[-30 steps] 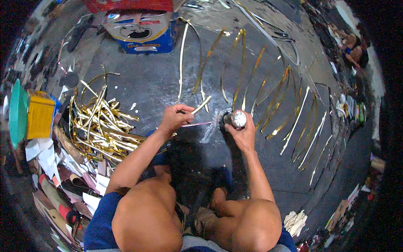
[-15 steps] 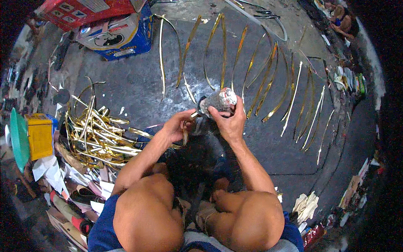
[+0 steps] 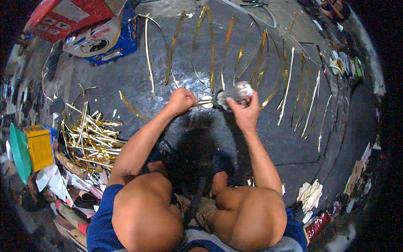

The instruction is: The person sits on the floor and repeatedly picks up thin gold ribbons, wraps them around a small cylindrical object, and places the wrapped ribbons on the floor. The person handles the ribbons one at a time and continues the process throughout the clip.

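Observation:
My left hand [image 3: 182, 101] is closed, pinching a narrow gold strip [image 3: 203, 102] over the dark mat. That strip runs right to the dark end of a grey, worn can-like container [image 3: 235, 94] with a silvery far end. My right hand [image 3: 247, 110] is wrapped round this container, which lies tilted. Whether the strip touches or enters its dark end, I cannot make out. Beneath the strip a pale round spot shows on the mat. More gold strips [image 3: 210, 46] lie spread in a row beyond my hands. A tangled heap of gold strips [image 3: 90, 138] is at my left.
The dark mat [image 3: 289, 147] covers the floor before me. A red and blue box [image 3: 113, 38] stands far left. Near left are a yellow tin [image 3: 38, 147], a green disc [image 3: 20, 153] and paper scraps [image 3: 54, 180]. Crumpled cloth or paper [image 3: 310, 195] lies near right.
My left hand has moved forward, stretching the gold strip straight toward the container. My right hand and the container have shifted slightly right, and the view has shifted a little.

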Tool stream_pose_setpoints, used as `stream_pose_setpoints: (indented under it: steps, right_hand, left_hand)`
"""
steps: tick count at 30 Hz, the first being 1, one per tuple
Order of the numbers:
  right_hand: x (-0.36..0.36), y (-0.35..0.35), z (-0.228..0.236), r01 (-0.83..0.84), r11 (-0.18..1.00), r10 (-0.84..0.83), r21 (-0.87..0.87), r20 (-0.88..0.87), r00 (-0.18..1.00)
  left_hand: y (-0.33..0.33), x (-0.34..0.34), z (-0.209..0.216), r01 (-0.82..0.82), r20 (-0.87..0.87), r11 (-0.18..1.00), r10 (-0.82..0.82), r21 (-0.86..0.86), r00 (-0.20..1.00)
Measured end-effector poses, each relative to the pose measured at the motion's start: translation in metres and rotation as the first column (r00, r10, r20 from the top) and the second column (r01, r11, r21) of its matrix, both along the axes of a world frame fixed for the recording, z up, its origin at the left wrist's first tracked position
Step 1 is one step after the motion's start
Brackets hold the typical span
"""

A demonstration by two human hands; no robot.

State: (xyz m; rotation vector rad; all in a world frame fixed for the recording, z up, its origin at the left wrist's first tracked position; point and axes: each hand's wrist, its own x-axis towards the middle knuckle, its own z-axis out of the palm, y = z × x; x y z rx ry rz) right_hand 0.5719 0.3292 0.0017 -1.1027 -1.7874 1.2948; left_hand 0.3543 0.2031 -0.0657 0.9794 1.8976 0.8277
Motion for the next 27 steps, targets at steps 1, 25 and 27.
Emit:
stream_pose_setpoints:
  steps: [1,25,27]
  right_hand:
    - [-0.006,-0.005,0.004,-0.049,0.995,0.051,-0.084,0.027,0.998]
    - [-0.012,0.012,-0.118,0.023,0.938,0.055,-0.347,0.213,0.976]
    - [-0.014,0.012,-0.108,0.037,0.898,-0.004,-0.438,0.075,0.997]
  left_hand:
    - [0.005,0.001,-0.012,0.008,-0.026,1.000,-0.008,0.005,1.000]
    - [0.021,0.055,0.010,0.097,-0.194,0.874,-0.004,0.475,0.981]
    - [0.024,0.057,0.009,0.082,-0.177,0.882,0.001,0.464,0.984]
